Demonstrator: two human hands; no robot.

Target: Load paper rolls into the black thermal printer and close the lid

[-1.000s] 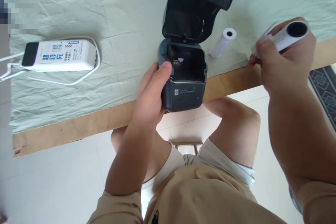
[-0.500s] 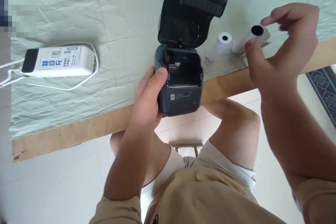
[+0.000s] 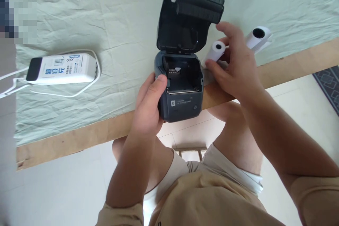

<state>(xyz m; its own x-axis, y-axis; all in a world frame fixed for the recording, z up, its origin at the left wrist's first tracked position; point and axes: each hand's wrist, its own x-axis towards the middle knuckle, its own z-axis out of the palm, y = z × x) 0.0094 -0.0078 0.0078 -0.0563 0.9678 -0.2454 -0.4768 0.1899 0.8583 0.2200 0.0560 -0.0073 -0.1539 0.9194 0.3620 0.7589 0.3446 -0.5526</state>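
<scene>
Printer (image 3: pixel 182 95), lid (image 3: pixel 185 17) raised, is gripped at the table (image 3: pixel 79 136) edge by the left hand (image 3: pixel 148 107), fingers wrapped round its side, thumb on top. The roll (image 3: pixel 215 50) just beside it is covered by the right hand (image 3: pixel 237 69), fingers loosely spread, thumb touching its near end.

top-left patch (image 3: pixel 16 7): pixelated | cable (image 3: pixel 99 70): cut by left edge | small roll (image 3: pixel 214 52): half behind right hand (image 3: pixel 235 67)

Tan short-sleeved shirt (image 3: pixel 212 201), pale shorts (image 3: pixel 230 171)

Two paper rolls (image 3: pixel 215 52) (image 3: pixel 256 36), one printer (image 3: pixel 182 102), one power bank (image 3: pixel 62 69), one cable (image 3: pixel 79 91).
</scene>
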